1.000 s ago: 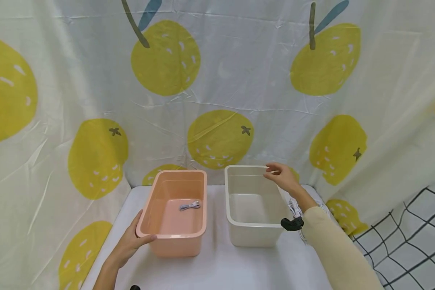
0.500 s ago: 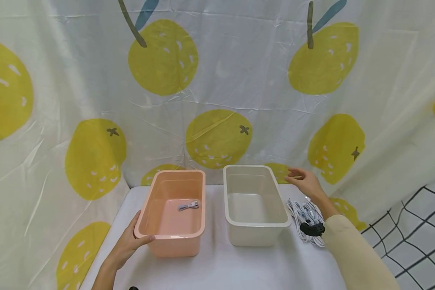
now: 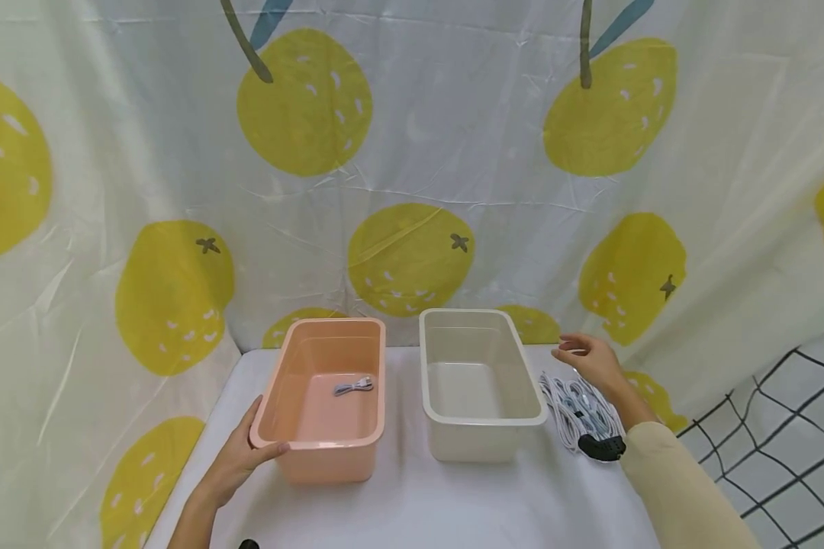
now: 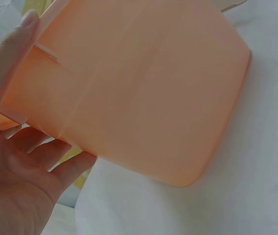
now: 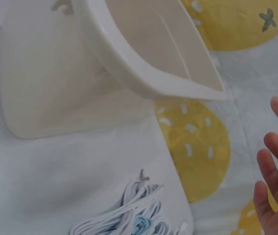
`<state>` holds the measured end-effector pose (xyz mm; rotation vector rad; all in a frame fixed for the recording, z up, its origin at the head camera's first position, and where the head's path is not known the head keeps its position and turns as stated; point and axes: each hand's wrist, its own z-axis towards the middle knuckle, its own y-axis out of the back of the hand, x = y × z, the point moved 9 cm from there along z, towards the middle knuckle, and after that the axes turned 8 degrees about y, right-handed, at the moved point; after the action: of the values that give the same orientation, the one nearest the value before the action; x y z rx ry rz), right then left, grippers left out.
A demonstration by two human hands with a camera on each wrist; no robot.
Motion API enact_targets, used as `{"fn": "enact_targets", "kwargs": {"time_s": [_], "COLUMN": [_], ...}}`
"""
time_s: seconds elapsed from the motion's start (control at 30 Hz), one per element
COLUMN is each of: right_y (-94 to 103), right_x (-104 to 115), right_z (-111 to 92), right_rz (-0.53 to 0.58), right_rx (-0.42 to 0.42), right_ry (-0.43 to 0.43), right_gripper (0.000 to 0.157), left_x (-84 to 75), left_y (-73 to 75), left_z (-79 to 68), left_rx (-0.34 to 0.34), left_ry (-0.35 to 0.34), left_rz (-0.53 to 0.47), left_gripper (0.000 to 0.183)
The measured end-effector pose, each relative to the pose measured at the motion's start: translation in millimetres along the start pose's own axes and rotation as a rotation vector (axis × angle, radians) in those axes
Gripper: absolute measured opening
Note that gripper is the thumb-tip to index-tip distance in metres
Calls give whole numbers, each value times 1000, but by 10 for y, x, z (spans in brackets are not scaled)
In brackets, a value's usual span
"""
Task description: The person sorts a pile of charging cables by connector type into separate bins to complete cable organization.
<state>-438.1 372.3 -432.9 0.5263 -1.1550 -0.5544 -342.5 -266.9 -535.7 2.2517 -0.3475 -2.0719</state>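
My left hand (image 3: 235,463) grips the front left corner of a peach plastic bin (image 3: 329,463), its thumb along the front rim. In the left wrist view the fingers (image 4: 72,169) lie against the bin's outer wall below the rim. Inside that bin lies one bundled USB cable (image 3: 353,386), whitish grey. Over the back right of the table, my right hand (image 3: 596,364) hovers with loosely bent fingers and holds nothing. Just below it is a pile of white cables (image 3: 567,408), with a light blue one (image 5: 141,225) showing in the right wrist view.
A cream plastic bin (image 3: 477,442) stands between the peach bin and the cable pile; nothing is seen inside it. Behind the white table (image 3: 412,511) hangs a fruit-print curtain (image 3: 508,252). A black wire grid (image 3: 783,457) is at the right.
My right hand has moved from above the cream bin's right rim rightward and down toward the cable pile. The left hand keeps its hold on the peach bin.
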Motion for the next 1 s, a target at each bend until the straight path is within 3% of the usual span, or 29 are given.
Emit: {"fn": "enact_targets", "kwargs": {"time_s": [0.33, 1.0], "right_y": [28, -19], "right_x": [-337, -877], "right_z": [-211, -651], "right_rz": [-1, -44], "right_rx": [-17, -9], "right_ry": [-80, -219], "right_gripper": [61, 67], "left_x": [37, 9], "left_y": [-9, -19], "left_z": [-9, -6], "left_rx": [-8, -9], "left_ry": [4, -10], "left_rz": [31, -7], "left_gripper": [108, 107]}}
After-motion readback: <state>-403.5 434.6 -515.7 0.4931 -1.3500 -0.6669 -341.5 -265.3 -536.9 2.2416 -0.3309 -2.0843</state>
